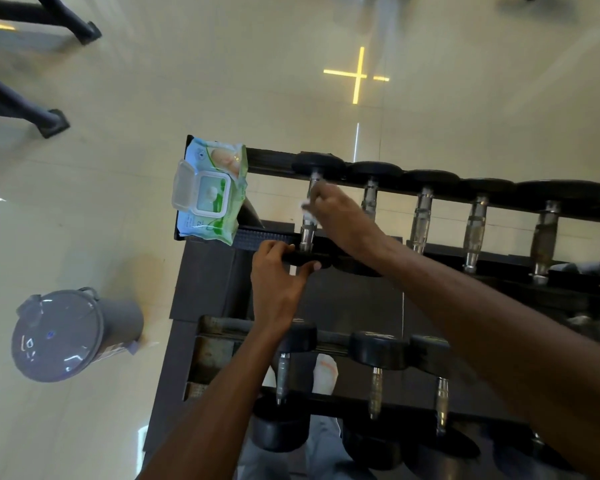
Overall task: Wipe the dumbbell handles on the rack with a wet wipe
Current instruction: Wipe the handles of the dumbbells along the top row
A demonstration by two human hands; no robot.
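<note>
A black two-tier rack (264, 237) holds a row of dumbbells with chrome handles. At the left end of the top tier, my right hand (336, 213) grips a white wet wipe (306, 206) wrapped around the handle of the leftmost dumbbell (307, 233). My left hand (278, 271) holds that dumbbell's near black head, fingers curled over it. A green and white wet wipe pack (210, 192), its lid flipped open, lies on the rack's left end.
More dumbbells (421, 220) fill the top tier to the right, and several sit on the lower tier (376, 351). A grey lidded bin (66, 334) stands on the tiled floor at the left. Dark equipment legs (52, 123) cross the upper left.
</note>
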